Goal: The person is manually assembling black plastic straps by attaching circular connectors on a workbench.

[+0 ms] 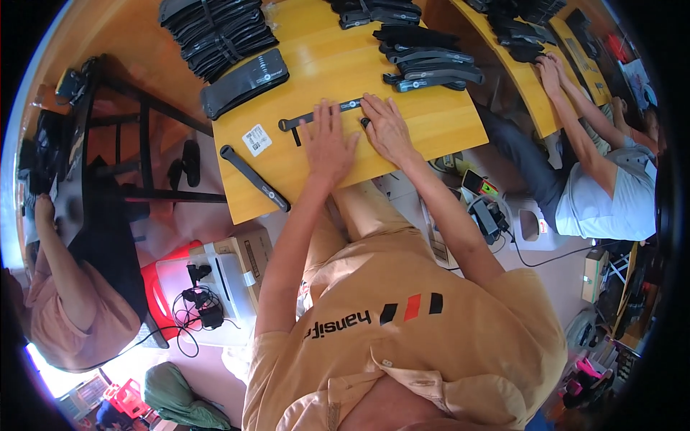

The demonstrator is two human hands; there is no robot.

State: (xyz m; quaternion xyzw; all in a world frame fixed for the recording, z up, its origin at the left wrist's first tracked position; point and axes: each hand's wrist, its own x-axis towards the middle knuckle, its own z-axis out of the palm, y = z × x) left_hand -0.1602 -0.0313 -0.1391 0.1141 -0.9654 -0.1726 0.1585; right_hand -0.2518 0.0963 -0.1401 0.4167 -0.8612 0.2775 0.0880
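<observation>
A flat black strap [305, 118] with a rounded, holed left end and a pale print lies across the yellow table [431, 133]. My left hand [330, 147] rests on its middle, fingers stretched out. My right hand [388, 129] lies flat over its right end, which the fingers partly hide. By my right thumb shows a small dark loop [365, 123]; I cannot tell what it belongs to. Below the strap, left of my left hand, is a short black strip [297, 136]. Another black strap [255, 178] lies slantwise near the table's left corner, below a white printed label [256, 140].
Black flat pieces [246, 82] and a tall banded stack [212, 36] stand at the back left. Piled straps [431, 61] are at the back right. Co-workers sit at a right-hand table [514, 72] and on the left. Cables and chargers [205, 309] lie on a bin.
</observation>
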